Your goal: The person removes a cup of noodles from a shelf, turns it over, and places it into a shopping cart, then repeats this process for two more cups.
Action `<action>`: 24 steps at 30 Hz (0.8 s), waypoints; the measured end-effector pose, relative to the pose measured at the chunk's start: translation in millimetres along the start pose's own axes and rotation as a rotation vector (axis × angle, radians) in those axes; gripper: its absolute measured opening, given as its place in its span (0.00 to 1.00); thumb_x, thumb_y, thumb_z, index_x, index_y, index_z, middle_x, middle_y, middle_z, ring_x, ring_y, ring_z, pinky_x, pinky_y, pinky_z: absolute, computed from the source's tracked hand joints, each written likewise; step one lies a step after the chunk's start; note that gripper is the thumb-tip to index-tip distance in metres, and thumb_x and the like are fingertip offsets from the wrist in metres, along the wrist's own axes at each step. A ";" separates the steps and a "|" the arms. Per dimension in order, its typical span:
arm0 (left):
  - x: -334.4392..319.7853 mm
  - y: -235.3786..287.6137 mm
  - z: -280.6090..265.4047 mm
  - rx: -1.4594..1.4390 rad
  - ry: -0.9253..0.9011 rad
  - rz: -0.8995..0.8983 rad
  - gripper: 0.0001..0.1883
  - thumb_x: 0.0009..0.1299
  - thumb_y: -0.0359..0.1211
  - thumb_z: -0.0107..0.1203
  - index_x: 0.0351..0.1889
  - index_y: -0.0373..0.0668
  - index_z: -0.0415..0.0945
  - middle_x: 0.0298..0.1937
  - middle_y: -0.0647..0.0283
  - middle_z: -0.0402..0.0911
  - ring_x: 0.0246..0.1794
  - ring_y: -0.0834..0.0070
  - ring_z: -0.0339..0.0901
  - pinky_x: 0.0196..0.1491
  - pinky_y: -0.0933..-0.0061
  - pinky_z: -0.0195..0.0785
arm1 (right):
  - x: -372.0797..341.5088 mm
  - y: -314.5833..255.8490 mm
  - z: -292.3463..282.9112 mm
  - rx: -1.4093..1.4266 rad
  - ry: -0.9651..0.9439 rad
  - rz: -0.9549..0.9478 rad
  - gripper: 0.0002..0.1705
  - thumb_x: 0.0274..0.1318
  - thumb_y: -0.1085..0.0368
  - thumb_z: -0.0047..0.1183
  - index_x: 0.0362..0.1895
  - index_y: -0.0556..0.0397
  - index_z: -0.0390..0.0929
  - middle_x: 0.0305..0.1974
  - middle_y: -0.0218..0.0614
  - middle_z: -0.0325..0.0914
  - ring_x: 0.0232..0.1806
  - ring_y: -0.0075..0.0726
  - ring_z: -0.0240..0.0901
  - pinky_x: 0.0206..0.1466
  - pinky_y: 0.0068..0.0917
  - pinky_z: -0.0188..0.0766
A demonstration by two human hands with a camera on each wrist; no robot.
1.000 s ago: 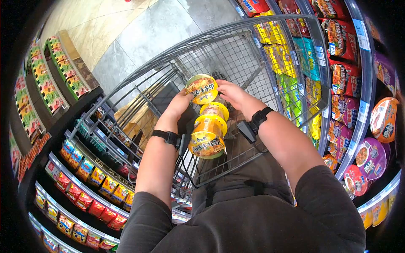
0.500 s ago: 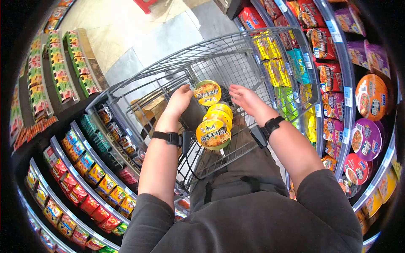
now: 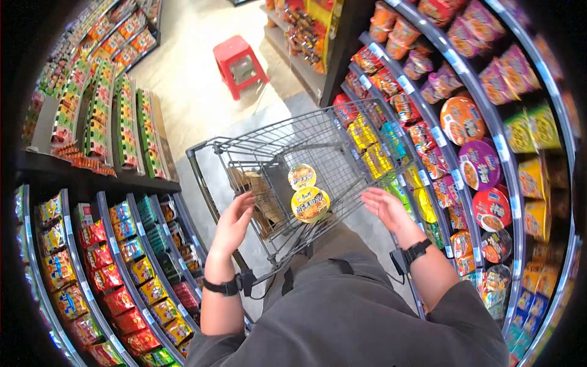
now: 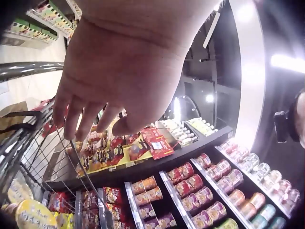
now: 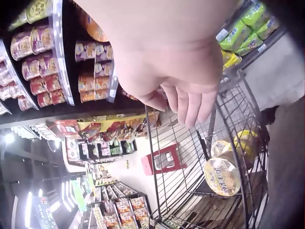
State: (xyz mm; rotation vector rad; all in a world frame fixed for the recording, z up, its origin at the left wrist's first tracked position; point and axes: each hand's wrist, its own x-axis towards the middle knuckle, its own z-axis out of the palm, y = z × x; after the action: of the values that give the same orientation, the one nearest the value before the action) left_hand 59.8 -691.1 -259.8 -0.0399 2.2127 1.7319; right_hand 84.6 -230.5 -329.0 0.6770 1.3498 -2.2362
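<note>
Instant noodle tubs with yellow lids stand in a grey wire shopping cart (image 3: 342, 158) in front of the person. One round lid (image 3: 310, 205) faces up near the cart's close side, and another noodle tub (image 3: 302, 176) stands just beyond it. The right wrist view shows the tubs (image 5: 222, 176) inside the wire wall. My left hand (image 3: 233, 225) is held up left of the tubs, fingers extended and holding nothing. To their right, my right hand (image 3: 389, 211) hovers with straight fingers, also holding nothing. Both hands are apart from the tubs.
Shelves of bagged and tub noodles (image 3: 480, 165) curve along the right. Snack packets (image 3: 119, 300) fill racks at lower left. A red stool (image 3: 237, 64) stands on the floor beyond the cart. Brown cardboard (image 3: 260, 196) shows by the cart's left end.
Both hands have let go of the far noodle tub and spread apart to either side. The head view has tilted up, bringing the whole red stool into sight.
</note>
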 end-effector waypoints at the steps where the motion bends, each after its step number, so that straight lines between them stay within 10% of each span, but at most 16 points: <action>1: -13.3 -0.6 -5.6 0.001 -0.014 0.030 0.23 0.79 0.28 0.51 0.71 0.35 0.67 0.63 0.56 0.81 0.62 0.70 0.78 0.64 0.70 0.70 | -20.5 6.2 -5.5 0.001 0.008 -0.032 0.25 0.73 0.65 0.42 0.70 0.58 0.66 0.67 0.50 0.74 0.68 0.48 0.73 0.70 0.43 0.69; 10: -30.9 28.0 18.8 0.051 -0.088 0.058 0.21 0.78 0.26 0.50 0.69 0.37 0.70 0.59 0.57 0.81 0.55 0.72 0.78 0.59 0.70 0.71 | -175.1 47.2 -36.7 0.176 0.193 -0.211 0.22 0.72 0.66 0.43 0.66 0.56 0.71 0.64 0.46 0.76 0.67 0.47 0.74 0.68 0.42 0.70; 24: 9.0 137.0 219.4 0.283 -0.434 0.412 0.21 0.77 0.26 0.52 0.68 0.38 0.72 0.58 0.53 0.84 0.53 0.70 0.82 0.57 0.69 0.74 | -348.5 63.5 -132.4 0.242 0.462 -0.516 0.24 0.71 0.66 0.46 0.68 0.59 0.71 0.65 0.48 0.76 0.68 0.48 0.73 0.70 0.42 0.68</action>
State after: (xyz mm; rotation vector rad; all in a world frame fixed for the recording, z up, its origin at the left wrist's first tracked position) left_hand 73.3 -445.6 -178.8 0.8282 2.1985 1.4073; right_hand 419.4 -98.3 -213.0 1.0839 1.6261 -2.8042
